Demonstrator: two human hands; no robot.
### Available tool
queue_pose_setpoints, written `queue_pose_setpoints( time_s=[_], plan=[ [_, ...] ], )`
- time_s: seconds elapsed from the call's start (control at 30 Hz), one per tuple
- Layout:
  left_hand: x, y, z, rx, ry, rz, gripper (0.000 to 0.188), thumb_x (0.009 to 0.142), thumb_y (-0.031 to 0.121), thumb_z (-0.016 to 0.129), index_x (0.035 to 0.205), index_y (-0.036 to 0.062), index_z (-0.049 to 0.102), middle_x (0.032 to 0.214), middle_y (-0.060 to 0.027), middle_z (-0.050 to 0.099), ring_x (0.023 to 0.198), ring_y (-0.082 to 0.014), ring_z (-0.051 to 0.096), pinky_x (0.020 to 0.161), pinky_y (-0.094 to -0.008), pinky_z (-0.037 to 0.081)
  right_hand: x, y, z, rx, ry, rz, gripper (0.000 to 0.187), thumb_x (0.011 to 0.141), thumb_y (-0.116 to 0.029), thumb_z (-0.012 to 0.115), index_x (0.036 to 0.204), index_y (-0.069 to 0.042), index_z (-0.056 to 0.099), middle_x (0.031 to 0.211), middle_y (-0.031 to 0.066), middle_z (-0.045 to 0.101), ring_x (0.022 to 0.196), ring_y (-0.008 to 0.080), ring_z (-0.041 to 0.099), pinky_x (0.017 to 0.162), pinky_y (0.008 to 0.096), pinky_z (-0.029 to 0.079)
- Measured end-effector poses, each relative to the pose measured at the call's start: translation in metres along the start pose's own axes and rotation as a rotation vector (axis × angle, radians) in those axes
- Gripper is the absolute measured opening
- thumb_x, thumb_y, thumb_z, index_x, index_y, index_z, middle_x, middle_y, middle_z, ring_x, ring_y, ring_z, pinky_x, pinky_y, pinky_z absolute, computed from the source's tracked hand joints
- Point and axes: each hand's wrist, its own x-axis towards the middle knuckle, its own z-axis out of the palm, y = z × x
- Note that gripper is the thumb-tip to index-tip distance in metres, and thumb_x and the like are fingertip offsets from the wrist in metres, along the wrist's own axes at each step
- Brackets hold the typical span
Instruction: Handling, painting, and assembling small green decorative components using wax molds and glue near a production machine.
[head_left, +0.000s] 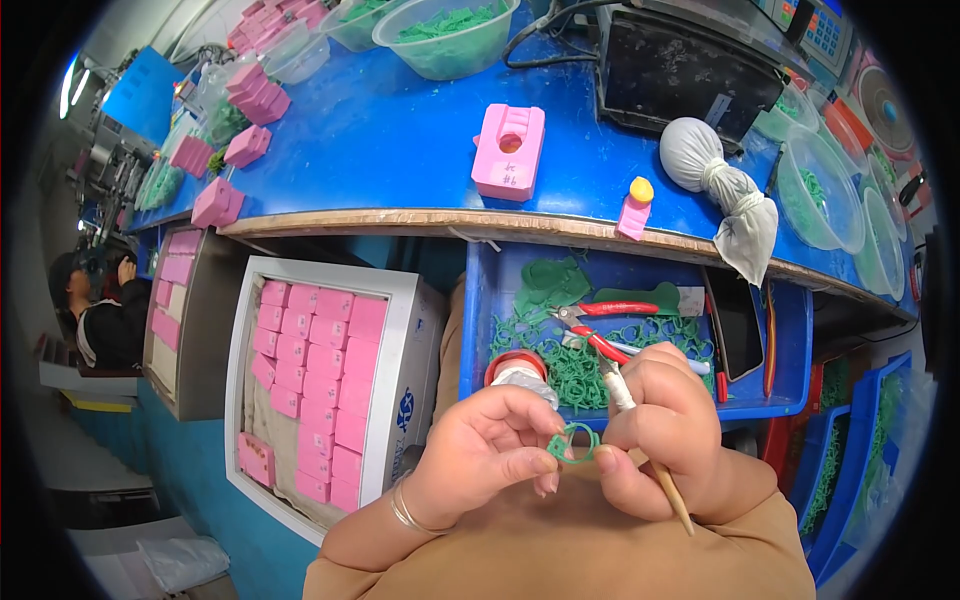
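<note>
My left hand [490, 450] pinches a small green wax ring [573, 443] between thumb and fingers, low in the middle of the view. My right hand [665, 440] touches the same ring with its thumb and grips a thin wooden-handled tool [655, 465] that slants down to the right. Both hands hover in front of an open blue drawer [790, 350] holding several green rings, red-handled pliers [600, 325] and a roll of tape [515, 368].
A pink rubber mould [510, 150] and a tied white cloth bag [725, 185] lie on the blue bench [380, 130]. Clear bowls [445, 35] hold green pieces. A box of pink moulds [315, 385] stands at the left. Another person [100, 310] sits far left.
</note>
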Motion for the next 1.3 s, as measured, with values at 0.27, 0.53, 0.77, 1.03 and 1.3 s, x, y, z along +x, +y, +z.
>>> queue_pose_setpoints(
  time_s=[0.27,0.53,0.77,1.03,1.3],
  plan=[
    [0.001,-0.004,-0.003,-0.167,-0.015,-0.065,0.023,0.082,0.0,0.064,0.1,-0.0009,0.05,0.088,-0.0138,0.061,0.068,-0.0185,0.063,0.061,-0.0299,0.054,-0.002,0.004,0.004,-0.058,0.06,-0.045,0.015,0.065,-0.017,0.068,0.071,-0.008,0.058,0.064,0.0056,0.044,0.054,0.0216,0.041,0.055,0.0339,0.03],
    [0.0,-0.005,0.004,-0.036,0.149,0.143,0.026,0.078,-0.005,0.065,0.095,0.0,0.046,0.085,-0.0218,0.062,0.065,-0.0255,0.064,0.053,-0.0324,0.054,-0.019,-0.007,0.003,0.364,0.184,-0.065,0.022,0.073,-0.021,0.064,0.084,-0.002,0.066,0.077,0.0091,0.059,0.056,0.0189,0.055,0.048,0.0303,0.04],
    [-0.001,-0.002,0.012,0.088,0.217,0.179,0.029,0.075,-0.007,0.068,0.091,0.0008,0.045,0.083,-0.0218,0.062,0.073,-0.027,0.066,0.059,-0.0349,0.057,-0.01,-0.012,0.006,0.2,0.053,-0.085,0.026,0.06,0.003,0.061,0.085,0.001,0.063,0.066,0.0075,0.06,0.047,0.0191,0.055,0.042,0.0272,0.041],
    [-0.004,-0.003,0.001,0.242,-0.002,0.317,0.026,0.08,-0.014,0.059,0.099,-0.0004,0.047,0.101,-0.0203,0.059,0.097,-0.027,0.062,0.08,-0.0382,0.056,-0.012,-0.016,0.006,0.218,0.036,0.004,0.024,0.062,0.002,0.064,0.086,0.001,0.061,0.067,0.0085,0.061,0.05,0.0202,0.058,0.045,0.028,0.044],
    [-0.004,-0.003,0.002,0.244,-0.012,0.329,0.025,0.081,-0.014,0.058,0.099,-0.001,0.047,0.102,-0.0191,0.059,0.099,-0.0261,0.061,0.082,-0.0386,0.055,-0.01,-0.016,0.008,0.163,0.047,-0.017,0.021,0.062,0.001,0.064,0.083,0.0,0.061,0.064,0.0079,0.059,0.048,0.0193,0.056,0.043,0.0266,0.043]
  ],
)
